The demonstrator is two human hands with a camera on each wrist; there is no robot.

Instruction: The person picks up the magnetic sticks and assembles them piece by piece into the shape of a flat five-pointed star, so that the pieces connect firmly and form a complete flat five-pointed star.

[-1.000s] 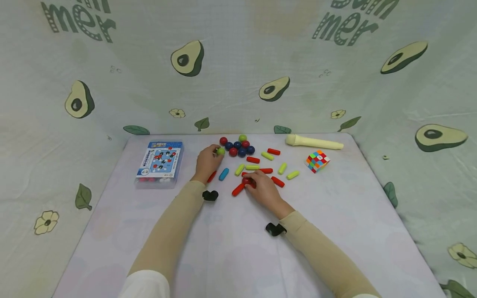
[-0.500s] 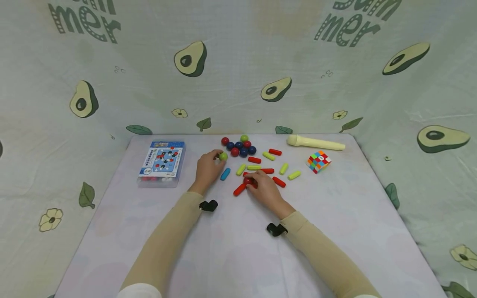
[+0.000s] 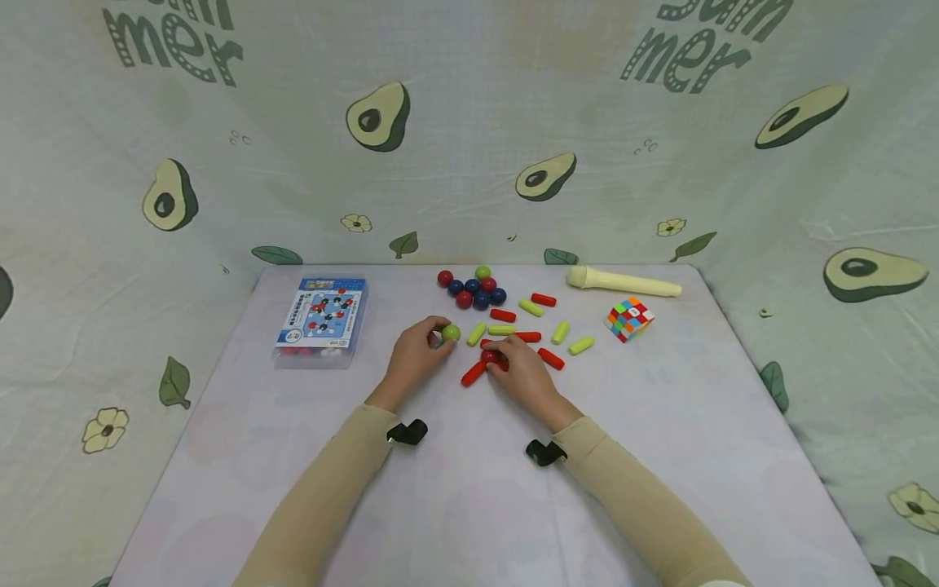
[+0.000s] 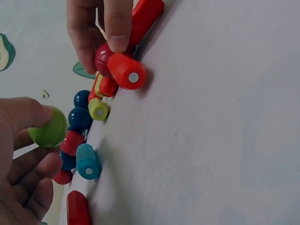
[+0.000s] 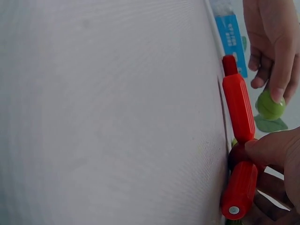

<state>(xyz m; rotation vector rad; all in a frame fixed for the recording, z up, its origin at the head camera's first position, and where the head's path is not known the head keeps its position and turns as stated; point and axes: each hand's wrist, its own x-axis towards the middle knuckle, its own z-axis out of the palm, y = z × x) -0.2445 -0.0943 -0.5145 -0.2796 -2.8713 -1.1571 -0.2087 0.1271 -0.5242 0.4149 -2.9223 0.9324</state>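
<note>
well, green ball (image 4: 51,132) sits pinched in left hand (image 3: 413,359)

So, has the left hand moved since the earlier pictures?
Yes: against the box in the head view, the left hand came nearer and slightly right, with its green ball.

A smooth green ball (image 4: 49,129) sits pinched in the left hand (image 3: 411,363) above the desk (image 3: 455,489), near a dark red ball (image 4: 104,58) that the right hand (image 3: 524,375) grips, with two red sticks (image 5: 239,108) (long, faceted ones) meeting it.
</note>
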